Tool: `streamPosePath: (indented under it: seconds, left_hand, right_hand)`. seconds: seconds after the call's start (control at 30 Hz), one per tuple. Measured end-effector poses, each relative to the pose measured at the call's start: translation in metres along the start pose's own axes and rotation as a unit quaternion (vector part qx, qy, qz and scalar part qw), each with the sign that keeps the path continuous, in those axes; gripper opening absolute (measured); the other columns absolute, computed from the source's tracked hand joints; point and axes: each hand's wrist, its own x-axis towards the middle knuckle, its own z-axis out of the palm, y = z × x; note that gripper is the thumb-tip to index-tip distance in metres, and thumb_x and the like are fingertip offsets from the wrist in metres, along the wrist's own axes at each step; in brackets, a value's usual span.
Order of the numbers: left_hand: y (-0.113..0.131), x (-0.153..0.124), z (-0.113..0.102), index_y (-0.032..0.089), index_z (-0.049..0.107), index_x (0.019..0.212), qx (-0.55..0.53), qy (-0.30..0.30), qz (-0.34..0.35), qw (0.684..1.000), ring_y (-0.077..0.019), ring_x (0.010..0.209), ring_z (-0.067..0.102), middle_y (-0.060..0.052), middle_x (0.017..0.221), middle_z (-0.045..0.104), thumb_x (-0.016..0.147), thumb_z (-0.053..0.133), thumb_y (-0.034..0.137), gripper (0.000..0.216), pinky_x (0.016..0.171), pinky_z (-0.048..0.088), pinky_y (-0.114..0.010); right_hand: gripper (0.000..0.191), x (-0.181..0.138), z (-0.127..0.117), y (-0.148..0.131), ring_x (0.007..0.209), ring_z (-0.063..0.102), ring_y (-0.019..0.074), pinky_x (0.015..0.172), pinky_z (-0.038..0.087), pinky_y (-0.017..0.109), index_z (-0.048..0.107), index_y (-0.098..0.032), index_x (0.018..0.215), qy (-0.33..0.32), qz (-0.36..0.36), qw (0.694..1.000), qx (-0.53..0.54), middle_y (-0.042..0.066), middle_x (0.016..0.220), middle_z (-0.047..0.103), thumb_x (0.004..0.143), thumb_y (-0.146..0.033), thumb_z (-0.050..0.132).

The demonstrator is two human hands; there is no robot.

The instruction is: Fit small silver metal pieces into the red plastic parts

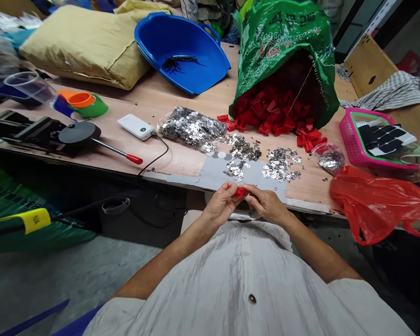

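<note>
My left hand [222,203] and my right hand [266,202] meet at the front edge of the table. Between them is a small red plastic part [238,192], pinched by the fingers of both. Just beyond lie two loose heaps of small shiny metal pieces, a left heap [235,169] and a right heap [280,166], partly on a grey sheet [213,171]. A clear bag of similar metal pieces [191,127] rests behind them. More red plastic parts [266,109] spill from the mouth of a green woven sack [283,32].
At the left stand a hand press with a red-tipped lever [117,151] and a white power bank [136,127] with a cable. Farther back are a blue basin [199,51] and a tan sack [84,44]. A pink basket [348,135] and red plastic bag [381,200] sit right.
</note>
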Motion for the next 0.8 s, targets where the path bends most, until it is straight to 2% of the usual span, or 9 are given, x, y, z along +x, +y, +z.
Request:
streamPosePath:
  seconds: [0.17,0.27,0.37,0.5,0.6,0.7,0.8]
  left_hand:
    - [0.0,-0.003,0.007,0.012,0.062,0.078,-0.099,0.045,-0.037,0.993,-0.0126,0.075,0.066,-0.003,0.078,0.068,0.087,0.064,0.017,0.01,0.081,0.056,-0.029]
    - [0.001,-0.006,0.015,0.01,0.063,0.079,-0.126,0.072,-0.053,0.988,-0.0125,0.073,0.066,-0.005,0.077,0.067,0.093,0.054,0.016,0.017,0.081,0.057,-0.03]
    - [0.001,-0.008,0.021,0.011,0.063,0.077,-0.133,0.105,-0.055,0.984,-0.0119,0.072,0.065,-0.005,0.077,0.067,0.094,0.052,0.017,0.022,0.083,0.057,-0.03]
    - [0.003,-0.008,0.023,0.012,0.064,0.075,-0.113,0.106,-0.066,0.986,-0.0114,0.069,0.063,-0.003,0.074,0.065,0.094,0.054,0.023,0.024,0.087,0.056,-0.032]
    - [0.004,-0.007,0.022,0.013,0.064,0.076,-0.108,0.098,-0.071,0.987,-0.0114,0.068,0.062,-0.003,0.074,0.064,0.095,0.052,0.025,0.025,0.088,0.056,-0.033]
    - [0.003,-0.007,0.021,0.013,0.064,0.077,-0.12,0.105,-0.068,0.985,-0.0114,0.071,0.062,-0.004,0.076,0.065,0.096,0.05,0.024,0.025,0.09,0.055,-0.032]
    - [0.0,-0.008,0.02,0.013,0.063,0.078,-0.12,0.113,-0.054,0.985,-0.0127,0.077,0.064,-0.004,0.08,0.065,0.094,0.052,0.021,0.021,0.094,0.054,-0.034]
  right_hand:
    - [0.039,0.003,0.003,0.002,0.079,0.068,0.0162,0.072,0.048,0.026,0.05,-0.028,0.137,0.03,-0.027,0.999,-0.028,0.002,0.103,0.074,0.1,-0.036,0.04]
    - [0.036,0.006,0.007,0.004,0.092,0.069,0.0182,0.08,0.05,0.028,0.057,-0.026,0.13,0.068,-0.041,0.996,-0.049,0.003,0.117,0.071,0.1,-0.036,0.039]
    - [0.036,0.008,0.008,0.004,0.099,0.068,0.0185,0.086,0.05,0.029,0.062,-0.027,0.125,0.087,-0.038,0.994,-0.053,0.003,0.117,0.071,0.1,-0.036,0.037]
    - [0.038,0.008,0.004,0.003,0.103,0.066,0.0184,0.09,0.049,0.03,0.056,-0.029,0.133,0.044,-0.044,0.997,-0.038,0.002,0.123,0.068,0.101,-0.036,0.036]
    - [0.04,0.008,0.002,0.003,0.097,0.067,0.0206,0.088,0.049,0.032,0.052,-0.028,0.136,0.026,-0.04,0.997,-0.068,0.004,0.116,0.07,0.1,-0.039,0.039]
    - [0.038,0.009,0.006,0.003,0.097,0.067,0.0208,0.087,0.048,0.031,0.058,-0.027,0.13,0.051,-0.022,0.995,-0.086,0.005,0.115,0.071,0.1,-0.041,0.038]
    - [0.038,0.01,0.012,0.004,0.094,0.067,0.0191,0.083,0.048,0.028,0.061,-0.026,0.124,0.078,-0.01,0.996,-0.051,0.005,0.112,0.072,0.101,-0.04,0.035]
